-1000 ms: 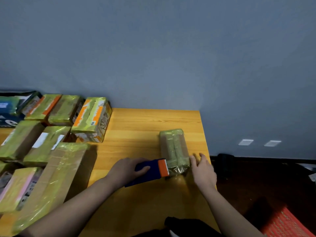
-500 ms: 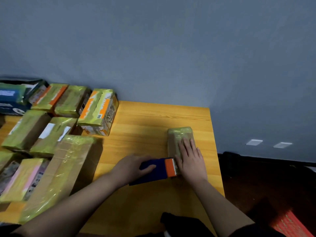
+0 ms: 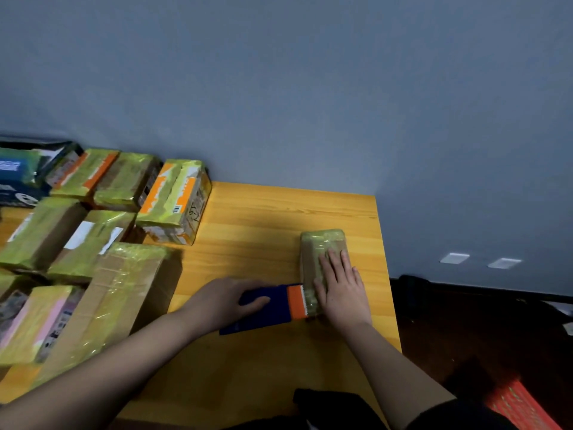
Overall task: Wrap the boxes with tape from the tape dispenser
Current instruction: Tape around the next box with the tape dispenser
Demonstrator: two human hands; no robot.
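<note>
Fingers (image 3: 336, 268) lie flat on the small box (image 3: 321, 243); left hand (image 3: 223, 301) grips dispenser (image 3: 269, 308) on wooden table (image 3: 263, 218).

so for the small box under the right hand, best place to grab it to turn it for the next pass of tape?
Probably the two long side faces of the small box, taken from above at its far half. It lies flat on the table with its long axis running away from the person. The tape dispenser under the left hand blocks its near left side, and the right hand lies flat on top.
</note>
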